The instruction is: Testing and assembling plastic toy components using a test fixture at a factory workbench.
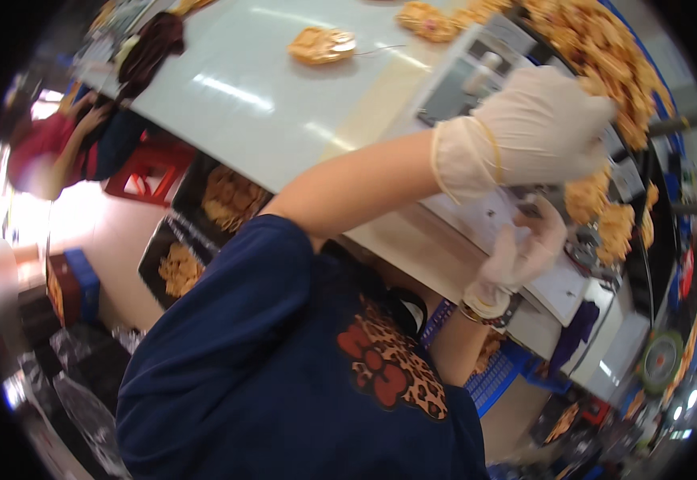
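My left hand (528, 128), in a white glove with a yellow band at its cuff, reaches across the white sewing machine (444, 96). Its fingers curl closed by a heap of peach ruffled fabric pieces (596, 48); what they hold, if anything, is hidden. Lower down, my right hand (524, 248) is gloved too and hovers over the machine's white bed (556, 292). Thumb and fingers stand apart in a loose curve, with nothing visible between them. Just beyond it hang more peach pieces (616, 228) beside metal machine parts (584, 252).
A peach ruffled piece (320, 46) with a trailing thread lies on the pale table (228, 72). Dark bins (176, 232) of peach pieces stand below its edge. Another person (52, 152) sits at the far left near a red stool (144, 172). A blue basket (496, 380) stands at lower right.
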### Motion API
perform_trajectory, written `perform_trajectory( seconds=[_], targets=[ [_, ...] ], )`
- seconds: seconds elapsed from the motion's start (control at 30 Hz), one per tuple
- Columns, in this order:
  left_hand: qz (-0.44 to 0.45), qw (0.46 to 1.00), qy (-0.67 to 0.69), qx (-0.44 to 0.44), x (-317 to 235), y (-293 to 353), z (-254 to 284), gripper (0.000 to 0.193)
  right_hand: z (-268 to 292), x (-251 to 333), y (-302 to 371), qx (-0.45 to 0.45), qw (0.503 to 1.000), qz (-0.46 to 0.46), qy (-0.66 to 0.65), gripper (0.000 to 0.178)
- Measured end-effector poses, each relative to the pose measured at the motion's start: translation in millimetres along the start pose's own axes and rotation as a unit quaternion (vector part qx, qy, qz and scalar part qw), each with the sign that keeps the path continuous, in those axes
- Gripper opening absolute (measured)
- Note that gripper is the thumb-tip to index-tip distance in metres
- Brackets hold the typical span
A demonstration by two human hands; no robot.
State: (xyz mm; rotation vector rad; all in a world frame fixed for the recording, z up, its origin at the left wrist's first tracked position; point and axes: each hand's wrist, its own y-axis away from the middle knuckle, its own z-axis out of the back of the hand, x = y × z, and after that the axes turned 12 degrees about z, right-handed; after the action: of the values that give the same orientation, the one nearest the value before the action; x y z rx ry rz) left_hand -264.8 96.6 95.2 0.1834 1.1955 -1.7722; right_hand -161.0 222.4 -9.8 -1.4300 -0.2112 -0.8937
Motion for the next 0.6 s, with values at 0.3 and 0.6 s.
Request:
perform_trajectory(
  seconds=[0.3, 0.6],
  targets=[
    [0.322, 0.913, -0.002, 0.249, 19, 172, 240, 0.021, 58, 14, -3, 0.067, 0.989, 0.002, 0.131, 0.077],
    [0.683, 0.552, -0.433, 0.204, 148, 533, 418, 0.042, 94, 20, -1, 0.069, 0.951, 0.028, 0.299, 0.046]
  ],
)
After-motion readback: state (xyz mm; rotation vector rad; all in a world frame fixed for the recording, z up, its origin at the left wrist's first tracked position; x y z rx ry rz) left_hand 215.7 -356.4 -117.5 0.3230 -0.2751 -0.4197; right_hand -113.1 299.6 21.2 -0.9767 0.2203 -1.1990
